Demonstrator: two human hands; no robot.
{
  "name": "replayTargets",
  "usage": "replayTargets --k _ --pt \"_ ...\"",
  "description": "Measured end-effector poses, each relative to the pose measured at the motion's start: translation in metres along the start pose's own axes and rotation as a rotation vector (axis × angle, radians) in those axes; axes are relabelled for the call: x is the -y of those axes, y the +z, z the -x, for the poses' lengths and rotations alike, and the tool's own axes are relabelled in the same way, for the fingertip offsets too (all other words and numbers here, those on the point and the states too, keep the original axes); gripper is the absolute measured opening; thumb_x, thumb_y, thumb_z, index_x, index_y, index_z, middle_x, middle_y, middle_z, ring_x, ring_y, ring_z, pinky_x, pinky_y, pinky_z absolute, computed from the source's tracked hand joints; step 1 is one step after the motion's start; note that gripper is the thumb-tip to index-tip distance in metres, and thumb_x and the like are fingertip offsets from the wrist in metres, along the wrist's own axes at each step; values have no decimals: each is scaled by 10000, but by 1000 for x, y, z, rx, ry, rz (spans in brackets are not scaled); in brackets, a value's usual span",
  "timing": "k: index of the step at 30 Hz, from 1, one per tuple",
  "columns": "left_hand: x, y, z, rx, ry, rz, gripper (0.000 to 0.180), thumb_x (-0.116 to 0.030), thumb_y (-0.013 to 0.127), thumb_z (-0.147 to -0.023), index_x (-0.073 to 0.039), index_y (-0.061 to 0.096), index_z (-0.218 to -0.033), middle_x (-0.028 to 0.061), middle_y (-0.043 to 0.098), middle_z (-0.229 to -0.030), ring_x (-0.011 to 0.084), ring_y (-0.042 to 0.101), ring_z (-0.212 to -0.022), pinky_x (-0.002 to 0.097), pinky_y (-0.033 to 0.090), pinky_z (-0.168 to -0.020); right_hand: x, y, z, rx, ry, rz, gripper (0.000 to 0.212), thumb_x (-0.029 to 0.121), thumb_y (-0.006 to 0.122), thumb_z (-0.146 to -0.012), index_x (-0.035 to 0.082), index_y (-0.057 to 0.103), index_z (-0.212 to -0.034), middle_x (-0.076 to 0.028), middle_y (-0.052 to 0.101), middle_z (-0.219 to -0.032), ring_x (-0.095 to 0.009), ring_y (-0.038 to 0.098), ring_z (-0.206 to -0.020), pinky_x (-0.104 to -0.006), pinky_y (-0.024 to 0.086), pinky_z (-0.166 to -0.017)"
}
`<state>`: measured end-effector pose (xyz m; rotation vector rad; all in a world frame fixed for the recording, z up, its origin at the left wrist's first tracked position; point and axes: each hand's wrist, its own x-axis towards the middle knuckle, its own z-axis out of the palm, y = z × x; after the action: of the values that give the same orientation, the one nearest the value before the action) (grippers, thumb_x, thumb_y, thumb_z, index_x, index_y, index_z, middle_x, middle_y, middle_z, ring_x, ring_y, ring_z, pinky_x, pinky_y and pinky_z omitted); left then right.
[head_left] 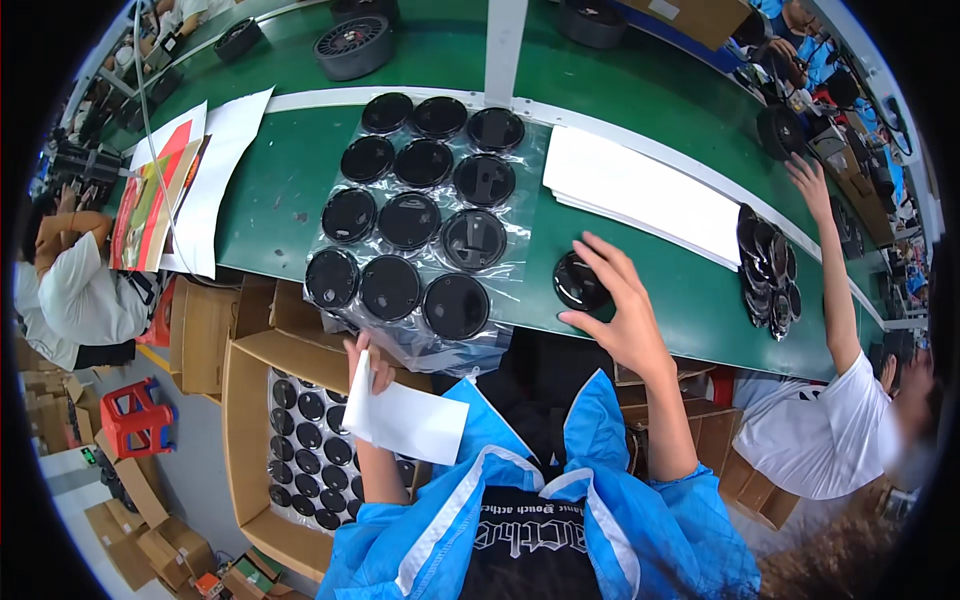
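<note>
Smooth green tabletop (275, 225); right hand (630, 315) spread, arched over a round, glossy black disc (576, 282); left hand (380, 372) gripping a white sheet (408, 418); beyond it, disc rows (408, 220) on crinkled clear film (428, 350)

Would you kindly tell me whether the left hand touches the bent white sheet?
Touching: the head view shows the left hand gripping the sheet at one end.

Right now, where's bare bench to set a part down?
Green bench: one patch between the left papers and the plastic sheet; another between right hand and disc pile, this side of the white stack. Crowded: plastic sheet, rows of black discs.
</note>
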<state>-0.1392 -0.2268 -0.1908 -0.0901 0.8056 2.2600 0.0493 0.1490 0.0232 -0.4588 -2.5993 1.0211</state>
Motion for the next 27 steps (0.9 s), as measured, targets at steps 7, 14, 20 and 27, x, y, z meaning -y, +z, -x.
replayTargets --k 7,14,20,27 --pt "3 -28 12 -71 130 -83 276 -395 552 -1175 -141 623 -1091 -28 562 -646 81 446 -419 247 340 -406 26 8 -9 -52 -78 -48 793 77 912 -810 83 609 -1543 -152 602 -1567 -390 556 -1463 -473 471 -1205" --pt "-13 90 52 -462 497 -446 170 -146 776 -1052 -53 668 -958 -24 666 -717 35 580 -576 220 438 -525 145 100 -55 282 -669 -190 390 114 850 -870 42 766 -1245 -143 703 -1427 -360 653 -1345 -462 515 -1117" --pt "-33 123 60 -468 689 -642 130 -84 813 -1013 10 737 -962 11 749 -805 22 629 -663 201 439 -584 158 193 -113 372 -883 -244 315 266 810 -917 47 799 -1144 -130 774 -1260 -324 699 -1249 -444 505 -1114" --pt "-35 91 46 -491 650 -648 97 -57 777 -1028 2 729 -967 -32 689 -763 11 547 -629 206 408 -589 163 190 -138 210 -928 -2 214 235 762 -958 28 728 -915 -155 781 -926 -372 762 -872 -461 596 -800"
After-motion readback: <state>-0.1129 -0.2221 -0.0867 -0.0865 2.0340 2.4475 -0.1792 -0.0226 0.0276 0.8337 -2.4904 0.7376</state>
